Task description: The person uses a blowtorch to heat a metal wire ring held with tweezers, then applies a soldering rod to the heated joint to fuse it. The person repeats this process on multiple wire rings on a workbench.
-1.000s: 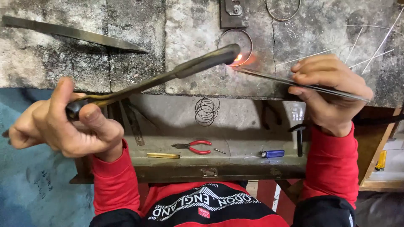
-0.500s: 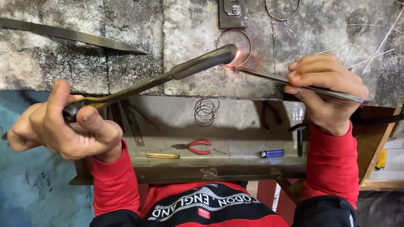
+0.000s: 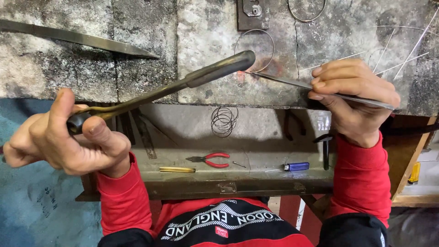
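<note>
The scene is a scorched grey stone counter (image 3: 137, 68) with an open metal drawer (image 3: 238, 183) below its front edge, nearest the person. The drawer holds red-handled pliers (image 3: 210, 159) and a blue lighter (image 3: 296, 166). Above it, the left hand (image 3: 64, 137) has its fingers closed around the torch (image 3: 183, 82); the right hand (image 3: 352, 98) pinches long tweezers (image 3: 292, 83). Both tips meet at a wire ring (image 3: 254, 50) lying on the counter.

Red long sleeves (image 3: 361, 178), bare hands (image 3: 352, 98), dark lettered shirtfront.
</note>
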